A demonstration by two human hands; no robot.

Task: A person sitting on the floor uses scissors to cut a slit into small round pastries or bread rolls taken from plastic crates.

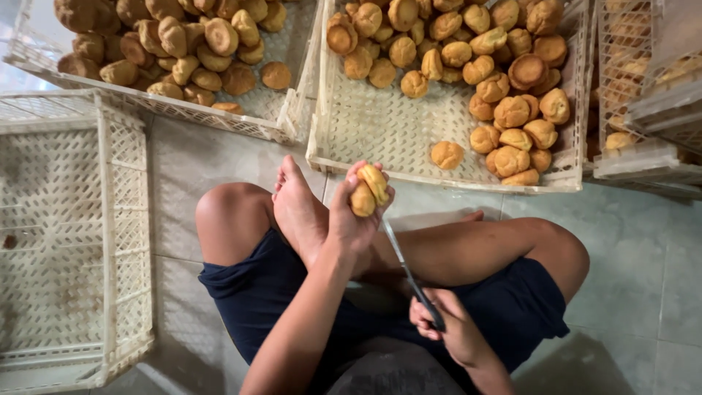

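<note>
a small golden bun [369, 190], split open along one side, sits in the left hand [352, 219], whose fingers curl closed around it above the person's crossed legs. at about five o'clock from it the right hand [450, 329] is closed around the dark handle of a knife [406, 267], the thin blade slanting up toward the bun and stopping just beneath it. at twelve o'clock a white plastic crate [380, 135] on the tiled floor [629, 241] holds many more buns, a second crate [281, 117] of buns lies at eleven o'clock, and another white crate [110, 219] stands at nine o'clock.
</note>
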